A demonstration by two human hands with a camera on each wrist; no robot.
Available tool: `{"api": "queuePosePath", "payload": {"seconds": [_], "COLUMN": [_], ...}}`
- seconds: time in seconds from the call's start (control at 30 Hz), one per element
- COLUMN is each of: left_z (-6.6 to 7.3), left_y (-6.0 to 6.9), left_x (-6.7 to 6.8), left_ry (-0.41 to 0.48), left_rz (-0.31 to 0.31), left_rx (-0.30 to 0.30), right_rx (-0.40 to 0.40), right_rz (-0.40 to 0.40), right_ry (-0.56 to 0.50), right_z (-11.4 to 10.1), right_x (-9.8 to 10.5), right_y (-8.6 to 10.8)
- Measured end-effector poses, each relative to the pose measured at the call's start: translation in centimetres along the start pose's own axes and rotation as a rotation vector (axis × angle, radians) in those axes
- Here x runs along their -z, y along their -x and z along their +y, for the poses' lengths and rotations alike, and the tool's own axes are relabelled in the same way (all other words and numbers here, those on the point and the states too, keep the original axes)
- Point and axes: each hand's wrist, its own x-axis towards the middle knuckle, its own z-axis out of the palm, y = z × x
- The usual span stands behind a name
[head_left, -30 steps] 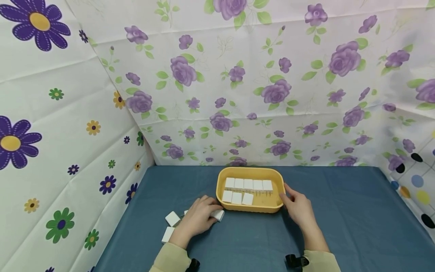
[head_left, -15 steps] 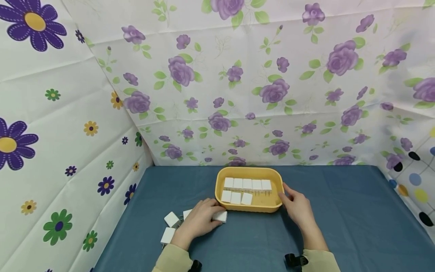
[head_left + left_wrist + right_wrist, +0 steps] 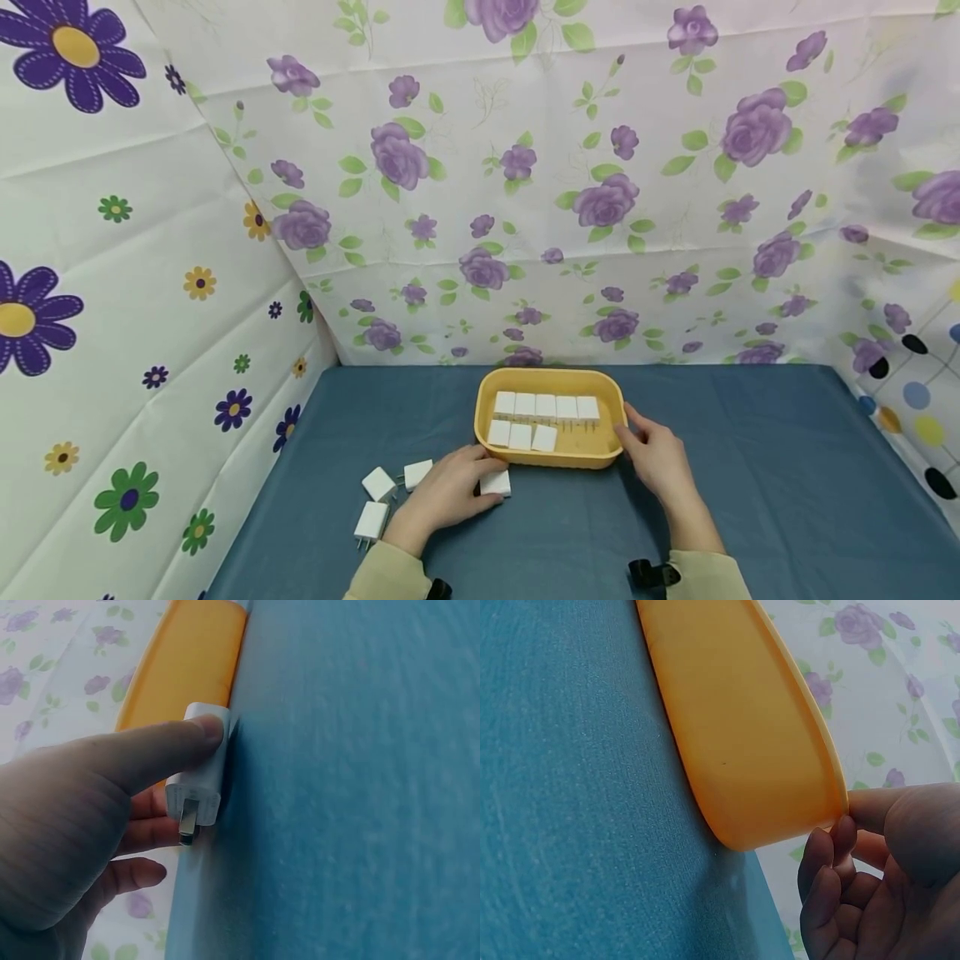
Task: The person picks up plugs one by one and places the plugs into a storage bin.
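Note:
A white charger plug point(image 3: 495, 483) is pinched between the thumb and fingers of my left hand point(image 3: 447, 493), just in front of the yellow plastic tray point(image 3: 570, 459). Its metal prongs stick out toward the wrist in the left wrist view, where the plug's body point(image 3: 196, 784) shows under the thumb. On the tray's right side, my right hand point(image 3: 662, 461) holds the rim between thumb and forefinger; the other fingers are curled in the right wrist view. Inside the tray lie several white charger plugs point(image 3: 545, 406) in two rows, the front row shorter.
Left of my left hand, three loose white charger plugs lie on the blue tablecloth point(image 3: 772, 483): one at the back point(image 3: 378, 484), one nearer point(image 3: 371, 521), one beside the hand point(image 3: 417, 474). Flower-printed sheets point(image 3: 555, 208) hang behind and at the sides.
My left hand has shifted a little to the right with the charger plug, uncovering more of the loose plugs behind it. The right hand stays at the tray's rim.

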Motion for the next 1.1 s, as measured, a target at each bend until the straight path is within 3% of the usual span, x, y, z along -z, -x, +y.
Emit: {"api": "queuePosePath", "payload": {"seconds": [0.13, 0.23, 0.43, 0.6, 0.77, 0.97, 1.1], "left_z": [0.4, 1.0, 2.1, 2.5, 3.0, 4.0, 4.6], "left_y": [0.0, 0.0, -0.1, -0.3, -0.7, -1.4, -1.9], "left_x": [0.2, 0.5, 1.0, 0.8, 0.9, 0.7, 0.5], "left_ry": [0.048, 0.097, 0.204, 0.259, 0.292, 0.314, 0.362], "left_rz": [-0.045, -0.061, -0.065, -0.056, -0.018, 0.06, 0.115], "left_rx": [-0.002, -0.041, -0.145, -0.16, -0.148, -0.168, -0.151], "right_rx": [-0.005, -0.007, -0.005, -0.007, -0.009, -0.002, 0.006], "right_rz": [-0.001, 0.001, -0.001, -0.001, 0.001, 0.004, 0.007], "right_ry": [-0.005, -0.008, -0.006, -0.007, -0.005, -0.003, -0.003], "right_z": [0.0, 0.1, 0.2, 0.2, 0.1, 0.1, 0.1], "right_x": [0.0, 0.1, 0.1, 0.0, -0.1, -0.1, -0.1], "right_y": [0.1, 0.1, 0.1, 0.0, 0.0, 0.0, -0.1]}}
